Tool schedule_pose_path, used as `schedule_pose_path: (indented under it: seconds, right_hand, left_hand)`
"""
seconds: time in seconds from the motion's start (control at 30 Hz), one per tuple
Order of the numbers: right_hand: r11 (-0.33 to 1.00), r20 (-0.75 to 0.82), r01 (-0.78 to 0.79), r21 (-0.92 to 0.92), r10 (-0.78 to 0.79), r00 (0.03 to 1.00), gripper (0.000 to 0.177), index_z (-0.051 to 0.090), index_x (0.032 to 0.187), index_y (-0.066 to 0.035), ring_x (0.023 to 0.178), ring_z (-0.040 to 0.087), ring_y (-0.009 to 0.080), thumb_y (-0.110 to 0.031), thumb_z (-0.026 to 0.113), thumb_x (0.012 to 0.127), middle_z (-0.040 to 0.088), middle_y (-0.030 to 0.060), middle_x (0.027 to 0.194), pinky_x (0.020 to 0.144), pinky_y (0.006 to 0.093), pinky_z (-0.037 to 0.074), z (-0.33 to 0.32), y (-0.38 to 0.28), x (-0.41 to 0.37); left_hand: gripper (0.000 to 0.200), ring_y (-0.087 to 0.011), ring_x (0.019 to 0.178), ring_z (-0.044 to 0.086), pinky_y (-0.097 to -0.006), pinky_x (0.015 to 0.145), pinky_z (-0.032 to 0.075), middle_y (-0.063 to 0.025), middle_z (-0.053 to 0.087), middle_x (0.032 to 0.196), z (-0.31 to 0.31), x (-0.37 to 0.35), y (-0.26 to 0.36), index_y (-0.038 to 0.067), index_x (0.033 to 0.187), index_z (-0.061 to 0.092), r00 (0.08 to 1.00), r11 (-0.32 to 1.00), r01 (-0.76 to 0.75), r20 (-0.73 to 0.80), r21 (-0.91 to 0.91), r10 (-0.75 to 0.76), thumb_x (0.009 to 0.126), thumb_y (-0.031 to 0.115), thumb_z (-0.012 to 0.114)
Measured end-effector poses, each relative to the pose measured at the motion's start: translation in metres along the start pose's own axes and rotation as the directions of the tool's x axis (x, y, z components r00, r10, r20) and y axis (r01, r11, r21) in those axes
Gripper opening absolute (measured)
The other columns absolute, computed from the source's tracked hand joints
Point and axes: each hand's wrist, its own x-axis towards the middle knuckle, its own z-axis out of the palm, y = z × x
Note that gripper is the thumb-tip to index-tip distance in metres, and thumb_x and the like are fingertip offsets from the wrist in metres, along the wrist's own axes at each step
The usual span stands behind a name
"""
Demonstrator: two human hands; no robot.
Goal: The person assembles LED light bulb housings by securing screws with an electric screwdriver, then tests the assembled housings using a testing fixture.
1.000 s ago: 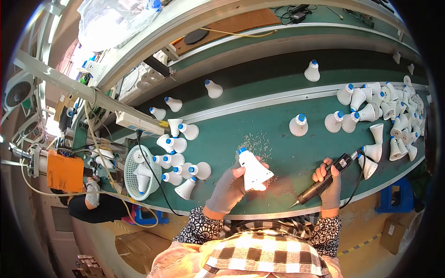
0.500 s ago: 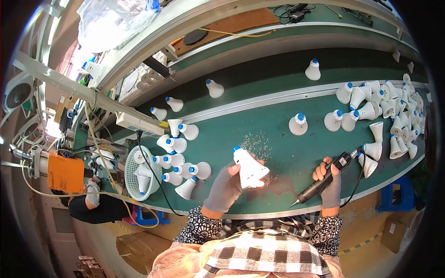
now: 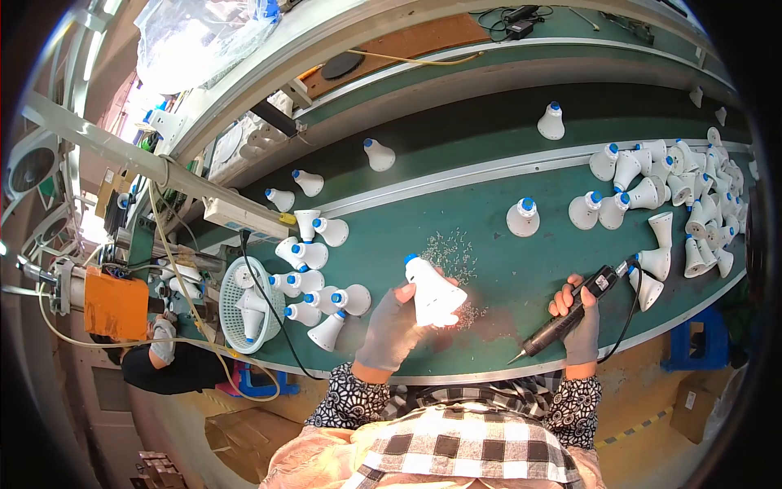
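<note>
My left hand (image 3: 389, 332), in a grey fingerless glove, is closed round a white cone-shaped bulb housing (image 3: 437, 293) with a blue cap. The cap points up and left, and the wide end shines brightly. In my right hand (image 3: 582, 330), gloved the same way, lies a black electric screwdriver (image 3: 560, 328). Its bit points down and left towards the bench's front edge, apart from the housing. Many small screws (image 3: 453, 254) lie scattered on the green bench (image 3: 383, 269) just beyond my left hand.
Similar housings stand in a large group (image 3: 692, 183) at the right. More lie on the left beside a pale green basket (image 3: 255, 334). Several sit on the dark belt (image 3: 464, 138) beyond a metal rail. A black cord (image 3: 277, 322) crosses the left side. Another person (image 3: 175, 363) works far left.
My left hand has shifted the bulb housing slightly left and turned it a little. Housings on the far belt have moved slightly right. My right hand and the screwdriver stay almost still.
</note>
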Motion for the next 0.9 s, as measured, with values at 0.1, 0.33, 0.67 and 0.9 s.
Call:
schedule_pose_path:
  seconds: [0.1,0.33,0.67,0.9]
  right_hand:
    - [1.0,0.002,0.008,-0.017,-0.008,1.0,0.032,0.053,0.112,-0.007,0.066,0.046,0.0109,-0.031,0.061,0.093,0.047,-0.0004,0.075,0.065,0.028,0.041,-0.0008,0.0006,0.0002]
    - [1.0,-0.011,0.007,-0.012,-0.008,1.0,0.032,0.054,0.112,-0.007,0.067,0.047,0.0124,-0.03,0.062,0.092,0.048,0.0002,0.075,0.065,0.0284,0.041,-0.0032,0.0014,0.0008]
    - [1.0,-0.001,0.007,-0.02,-0.007,1.0,0.033,0.053,0.113,-0.007,0.067,0.047,0.0115,-0.031,0.062,0.092,0.048,0.0,0.076,0.065,0.0284,0.041,-0.0018,0.0006,0.0004]
    - [1.0,-0.005,0.012,-0.029,-0.012,1.0,0.033,0.053,0.113,-0.007,0.066,0.047,0.0111,-0.031,0.062,0.092,0.048,-0.0004,0.076,0.065,0.0283,0.041,-0.0004,0.0004,0.0005]
  left_hand:
    - [0.055,-0.0331,0.12,0.057,-0.0475,0.1,0.049,-0.0204,0.056,0.13,0.0012,0.0023,-0.0003,0.001,0.136,0.043,0.997,0.992,0.049,-0.048,-0.115,-0.055,0.094,0.034,0.057]
    - [0.056,-0.0323,0.121,0.057,-0.0461,0.101,0.049,-0.0197,0.055,0.132,0.0014,-0.0007,-0.0006,0.001,0.137,0.041,1.0,0.999,0.0,-0.017,0.038,0.001,0.094,0.034,0.056]
    - [0.06,-0.0303,0.122,0.057,-0.0432,0.1,0.051,-0.0199,0.054,0.133,0.0048,-0.0018,0.0032,0.001,0.139,0.038,0.997,0.997,0.055,-0.055,-0.062,-0.059,0.094,0.037,0.057]
    - [0.066,-0.0283,0.122,0.057,-0.0398,0.098,0.053,-0.0206,0.053,0.134,0.006,-0.0008,0.0034,0.001,0.14,0.036,0.995,0.997,0.071,-0.067,-0.025,-0.072,0.093,0.041,0.059]
